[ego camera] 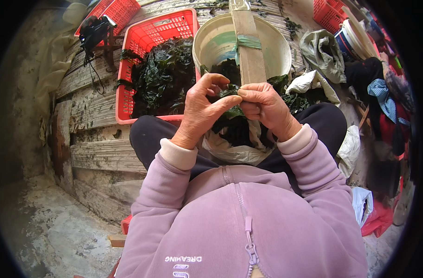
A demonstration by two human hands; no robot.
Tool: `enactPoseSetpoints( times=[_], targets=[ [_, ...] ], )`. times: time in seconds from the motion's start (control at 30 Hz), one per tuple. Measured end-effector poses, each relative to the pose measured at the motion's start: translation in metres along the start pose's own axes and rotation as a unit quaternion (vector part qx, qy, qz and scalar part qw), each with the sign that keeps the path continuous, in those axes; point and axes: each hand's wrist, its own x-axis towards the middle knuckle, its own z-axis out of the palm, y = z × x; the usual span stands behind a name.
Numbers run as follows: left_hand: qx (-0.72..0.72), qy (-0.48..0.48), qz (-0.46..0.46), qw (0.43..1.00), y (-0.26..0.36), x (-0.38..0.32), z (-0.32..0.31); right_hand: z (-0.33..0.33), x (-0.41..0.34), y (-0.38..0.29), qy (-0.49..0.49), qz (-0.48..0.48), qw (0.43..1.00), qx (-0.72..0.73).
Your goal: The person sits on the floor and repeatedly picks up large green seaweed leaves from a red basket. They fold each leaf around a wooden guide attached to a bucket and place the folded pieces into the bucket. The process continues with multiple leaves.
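Between my two hands is a piece of dark green seaweed (231, 91). My left hand (208, 104) curls around it with thumb and fingers. At its other side, my right hand (263, 106) pinches it between thumb and forefinger. The hands meet above the near side of a round whitish tub (282, 41), which has dark seaweed inside. A wooden board (251, 62) bound with green plastic strip lies across the tub. Below my hands, an open whitish sack (232, 153) between my legs holds more dark seaweed.
A red plastic basket (120, 104) heaped with seaweed (163, 73) stands left of the tub. Seaweed (296, 101) and a white sack (314, 83) lie at the right. Another person (364, 74) sits at the far right beside a bucket (348, 41). Weathered planks (103, 156) lie underneath.
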Motion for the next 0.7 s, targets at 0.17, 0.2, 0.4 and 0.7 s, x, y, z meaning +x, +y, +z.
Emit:
enactPoseSetpoints(
  times=[0.17,0.2,0.4,0.7],
  targets=[
    [0.099,0.067,0.059,0.991,-0.008,-0.003,-0.007,0.004,-0.005,-0.012,0.088,-0.024,0.991,-0.098],
    [0.045,0.106,0.024,0.993,-0.012,-0.001,-0.010,0.003,-0.008,-0.018,0.094,-0.048,0.979,-0.174],
    [-0.122,0.019,-0.089,0.988,-0.014,0.012,-0.026,0.006,-0.015,-0.045,0.159,-0.088,0.940,-0.288],
    [-0.204,-0.183,-0.143,0.951,0.023,0.051,-0.029,0.028,-0.008,-0.081,0.094,-0.172,0.890,-0.413]
  ],
)
